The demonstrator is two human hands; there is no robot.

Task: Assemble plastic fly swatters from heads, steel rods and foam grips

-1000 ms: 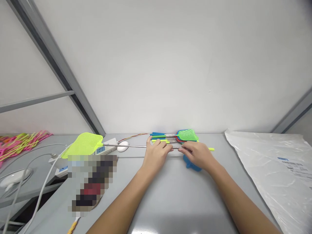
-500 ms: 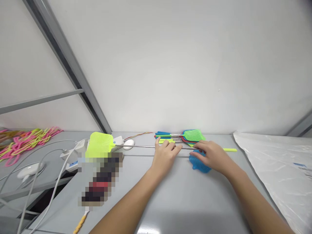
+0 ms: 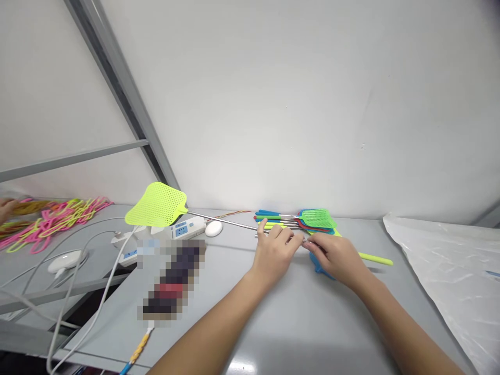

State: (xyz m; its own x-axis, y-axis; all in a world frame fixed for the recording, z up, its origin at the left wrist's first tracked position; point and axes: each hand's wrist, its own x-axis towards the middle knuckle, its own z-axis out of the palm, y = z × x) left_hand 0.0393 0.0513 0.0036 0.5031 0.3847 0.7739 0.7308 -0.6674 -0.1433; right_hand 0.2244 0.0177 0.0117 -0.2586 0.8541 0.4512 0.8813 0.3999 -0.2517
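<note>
A yellow-green fly swatter [image 3: 158, 205] with a thin metal rod lies across my front, its mesh head raised at the left and its handle out at the right. My left hand [image 3: 275, 252] is closed over the rod near its middle, thumb and fingers meeting on it. Close beside it, my right hand [image 3: 338, 255] pinches the same rod. A short silver rod end shows left of my left fingers; I cannot tell what it belongs to. Beneath my right hand lies a blue swatter head [image 3: 322, 269], mostly covered.
Several fly swatters [image 3: 318, 219] are piled against the wall. At the left are a power strip [image 3: 187, 228], a white round object [image 3: 214, 228], cables, a blurred-out item [image 3: 172, 284] and colourful cords [image 3: 58, 221]. Another person's hand [image 3: 5, 208] is at the far left; plastic sheeting [image 3: 433, 276] lies right.
The yellow-green swatter's head has risen and its handle has dipped, so the rod now slopes. My hands have drawn closer together on the rod. Another person's hand has appeared at the far left.
</note>
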